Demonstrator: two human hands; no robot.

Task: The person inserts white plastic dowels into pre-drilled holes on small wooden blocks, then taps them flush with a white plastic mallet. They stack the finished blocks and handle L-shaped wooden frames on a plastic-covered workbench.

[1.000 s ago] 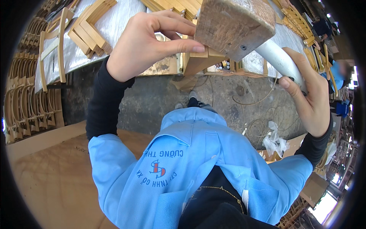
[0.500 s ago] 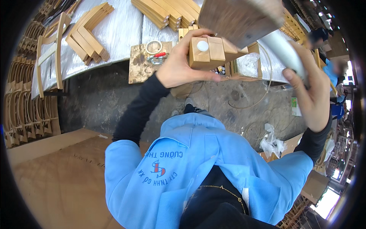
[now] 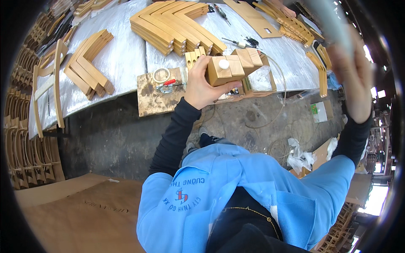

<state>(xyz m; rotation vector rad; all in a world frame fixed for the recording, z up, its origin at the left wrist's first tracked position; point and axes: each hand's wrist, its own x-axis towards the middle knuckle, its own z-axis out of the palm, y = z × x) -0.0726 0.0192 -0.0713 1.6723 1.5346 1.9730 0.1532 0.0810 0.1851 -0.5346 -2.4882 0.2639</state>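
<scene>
Several wooden blocks [image 3: 235, 65] sit right of the toggle-clamp board [image 3: 147, 101], the left hand [image 3: 199, 84] clasped around their left end. Closed round a blurred mallet handle [image 3: 335, 25], the right hand [image 3: 355, 74] has swung farther right of that board.

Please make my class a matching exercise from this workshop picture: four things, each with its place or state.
Things:
1. left hand
2. right hand
3. clamp
4. crumpled white material

Place or state:
A. fitted with a red handle
B. around a wooden block
C. down at floor level
D. raised, around a blurred pale handle

Pairs: 1-B, 2-D, 3-A, 4-C
</scene>
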